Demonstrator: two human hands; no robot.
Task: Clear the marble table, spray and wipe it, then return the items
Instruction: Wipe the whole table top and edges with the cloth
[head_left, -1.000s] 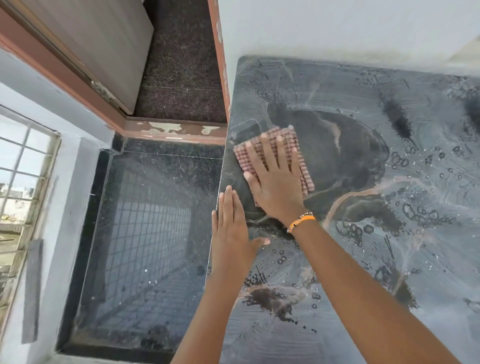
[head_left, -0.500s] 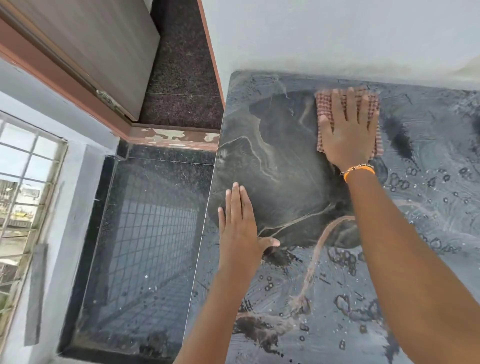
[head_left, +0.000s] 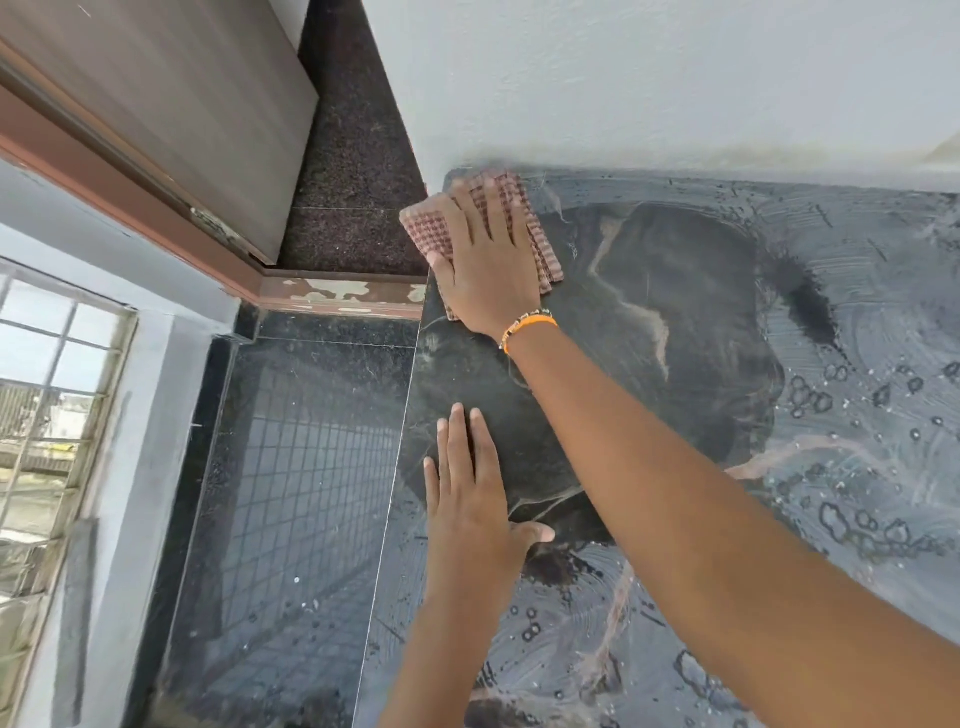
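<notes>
The dark marble table (head_left: 675, 364) is wet, with soapy droplets and smear marks around a darker wiped patch. A folded red-and-white checked cloth (head_left: 540, 244) lies at the table's far left corner, partly over the left edge. My right hand (head_left: 488, 265), with an orange thread at the wrist, presses flat on the cloth with straight fingers. Flat on the marble near the left edge rests my left hand (head_left: 467, 488), fingers straight and together, holding nothing.
A white wall (head_left: 675, 78) runs along the table's far edge. Left of the table lies a glossy black floor (head_left: 291, 493), a brown door frame (head_left: 156, 208) with a door, and a barred window (head_left: 47, 405) at far left.
My right hand slid the cloth from the middle of the far edge leftward to the table's far left corner. My left hand stayed flat in place.
</notes>
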